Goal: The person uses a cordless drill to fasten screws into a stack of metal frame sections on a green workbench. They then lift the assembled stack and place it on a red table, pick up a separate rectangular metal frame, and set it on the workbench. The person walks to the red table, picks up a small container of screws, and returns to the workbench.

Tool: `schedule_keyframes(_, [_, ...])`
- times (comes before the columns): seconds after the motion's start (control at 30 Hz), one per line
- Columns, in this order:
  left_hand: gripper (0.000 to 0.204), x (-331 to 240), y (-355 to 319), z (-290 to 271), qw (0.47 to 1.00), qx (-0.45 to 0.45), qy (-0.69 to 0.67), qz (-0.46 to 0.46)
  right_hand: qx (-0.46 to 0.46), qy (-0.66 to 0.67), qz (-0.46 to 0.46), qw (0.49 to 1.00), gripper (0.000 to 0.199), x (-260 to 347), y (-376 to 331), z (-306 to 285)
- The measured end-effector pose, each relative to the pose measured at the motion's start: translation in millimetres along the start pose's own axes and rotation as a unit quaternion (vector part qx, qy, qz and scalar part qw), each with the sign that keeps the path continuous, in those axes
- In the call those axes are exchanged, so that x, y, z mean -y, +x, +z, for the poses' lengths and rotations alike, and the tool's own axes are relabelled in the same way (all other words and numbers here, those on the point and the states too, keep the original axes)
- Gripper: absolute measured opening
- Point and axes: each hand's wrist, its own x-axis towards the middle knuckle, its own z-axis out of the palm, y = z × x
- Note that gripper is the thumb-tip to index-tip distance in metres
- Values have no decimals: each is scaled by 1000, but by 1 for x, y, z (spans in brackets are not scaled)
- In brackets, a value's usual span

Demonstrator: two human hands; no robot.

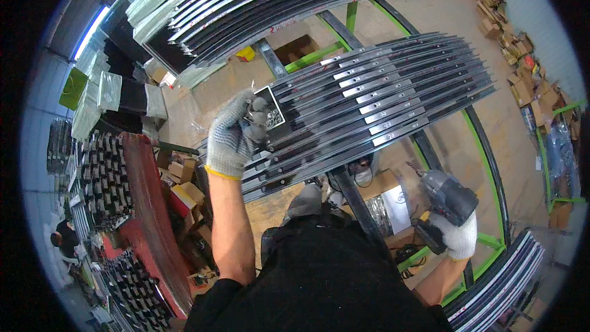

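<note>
My left hand (232, 132), in a grey-white knit glove with a yellow cuff, is over the left side of a small open box (281, 110). Its fingers are curled in at the loose screws (272, 119) inside; what they pinch is too small to make out. The box sits on a row of long dark metal profiles (369, 101) with bright plates set across them. Off to the right, my gloved right hand (461, 233) is closed round the handle of a dark cordless drill (448, 197). The drill is held apart from the profiles, its nose toward the upper left.
A green and black frame stand (485, 154) carries the profiles. Another stack of profiles (283, 6) lies beyond, and more (501, 283) lie at lower right. A red rack (150, 203) of metal parts stands at left. Cardboard boxes (522, 86) line the right wall.
</note>
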Motion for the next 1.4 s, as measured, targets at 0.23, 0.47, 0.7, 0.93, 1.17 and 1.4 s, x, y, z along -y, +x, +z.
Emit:
schedule_keyframes(0.23, [23, 75, -8, 40, 989, 46, -113, -81, 12, -60, -7, 998, 50, 18, -8, 1])
schedule_keyframes(0.47, [26, 118, -13, 63, 987, 9, -22, -161, 16, -76, -89, 993, 48, 27, -1, 9])
schedule_keyframes(0.7, [27, 140, -18, 87, 982, -45, 88, -163, -7, -70, -194, 979, 42, 36, 19, 27])
schedule_keyframes(0.93, [28, 139, -14, 94, 967, -37, 200, -156, 12, -45, -148, 988, 35, 24, 15, 31])
schedule_keyframes(1.17, [21, 135, 4, 99, 899, 1, 410, -155, 22, 34, 7, 999, 45, 18, 18, 22])
schedule_keyframes(1.4, [23, 148, 64, 107, 720, 157, 676, 11, 3, -114, -61, 992, 40, 25, 70, -15])
